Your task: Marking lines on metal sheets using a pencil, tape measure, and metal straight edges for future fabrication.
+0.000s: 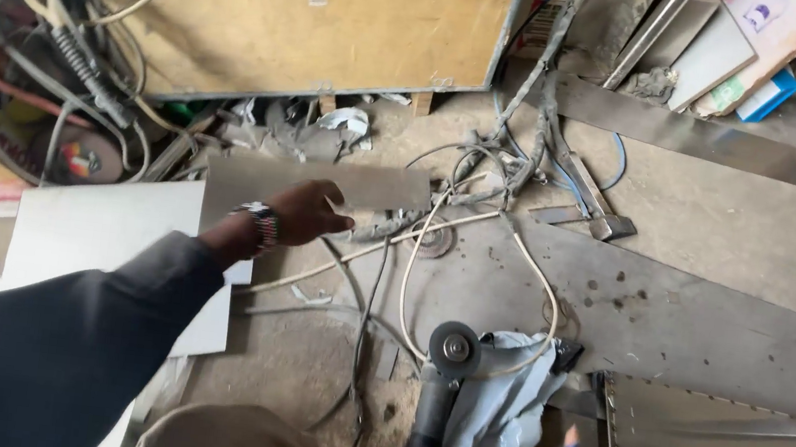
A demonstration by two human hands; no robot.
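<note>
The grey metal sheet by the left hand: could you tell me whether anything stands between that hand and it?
Nothing visible does. The left hand already lies against the lower edge of the grey metal sheet, its fingers on it. The white cable and the angle grinder lie nearer the person, off to the side.

Wooden crate [320, 30], hammer [592, 208], tangled cables [86, 68]
</note>
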